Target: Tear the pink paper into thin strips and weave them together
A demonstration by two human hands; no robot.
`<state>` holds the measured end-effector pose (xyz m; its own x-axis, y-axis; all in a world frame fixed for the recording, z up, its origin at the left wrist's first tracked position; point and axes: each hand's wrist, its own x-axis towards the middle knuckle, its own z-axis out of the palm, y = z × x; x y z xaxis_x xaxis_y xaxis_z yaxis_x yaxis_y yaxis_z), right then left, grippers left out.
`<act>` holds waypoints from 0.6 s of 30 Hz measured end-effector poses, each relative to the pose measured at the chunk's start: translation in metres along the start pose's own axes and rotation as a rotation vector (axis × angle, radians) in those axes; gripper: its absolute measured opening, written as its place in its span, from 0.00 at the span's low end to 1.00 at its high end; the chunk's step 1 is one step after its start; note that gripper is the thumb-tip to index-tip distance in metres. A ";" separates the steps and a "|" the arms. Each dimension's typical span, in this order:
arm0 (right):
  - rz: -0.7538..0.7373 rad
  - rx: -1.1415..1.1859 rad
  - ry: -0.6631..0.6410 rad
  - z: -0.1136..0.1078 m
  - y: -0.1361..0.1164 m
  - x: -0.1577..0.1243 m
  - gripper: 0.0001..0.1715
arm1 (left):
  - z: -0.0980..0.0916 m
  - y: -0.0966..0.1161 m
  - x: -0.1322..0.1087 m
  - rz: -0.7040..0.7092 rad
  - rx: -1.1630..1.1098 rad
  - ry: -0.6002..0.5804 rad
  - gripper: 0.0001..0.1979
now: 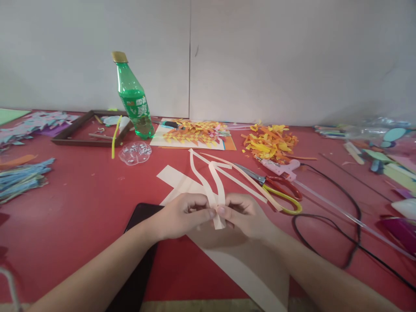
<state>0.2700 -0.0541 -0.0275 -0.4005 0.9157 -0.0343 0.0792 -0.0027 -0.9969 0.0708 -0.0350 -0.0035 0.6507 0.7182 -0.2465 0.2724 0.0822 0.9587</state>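
Observation:
Between my two hands is a folded pale paper strip (219,187), its two tails rising away from me and a short end showing below the fingers. My left hand (185,214) pinches it from the left, thumb and fingers closed. From the right, my right hand (245,215) pinches the same strip, the thumbs almost meeting. More narrow paper strips (242,183) lie just beyond. Beneath my hands rests a large pale paper sheet (240,260). Red-and-yellow-handled scissors (282,197) lie right of my right hand, partly under a strip.
A black phone-like slab (143,216) lies under my left forearm. Further back stand a green bottle (134,97), a brown frame (65,141) and a clear dish (134,154). Orange-yellow paper scraps (271,143) lie near a pink glue gun (282,168); its black cord (359,212) loops right.

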 end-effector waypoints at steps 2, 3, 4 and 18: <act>-0.006 0.001 0.010 0.000 -0.001 0.000 0.18 | 0.000 0.002 0.001 0.004 -0.003 0.002 0.15; -0.006 0.005 0.012 0.000 -0.001 0.001 0.17 | 0.000 0.003 0.001 0.008 -0.005 0.005 0.15; -0.008 0.012 0.017 0.000 -0.001 0.001 0.17 | 0.000 0.003 0.001 0.010 -0.007 0.009 0.14; -0.028 0.028 0.014 0.000 -0.004 0.001 0.16 | 0.002 0.004 -0.002 0.012 0.040 -0.022 0.13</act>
<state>0.2693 -0.0529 -0.0232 -0.3894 0.9211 -0.0055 0.0424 0.0120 -0.9990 0.0724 -0.0374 0.0001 0.6696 0.7033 -0.2387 0.2927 0.0455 0.9551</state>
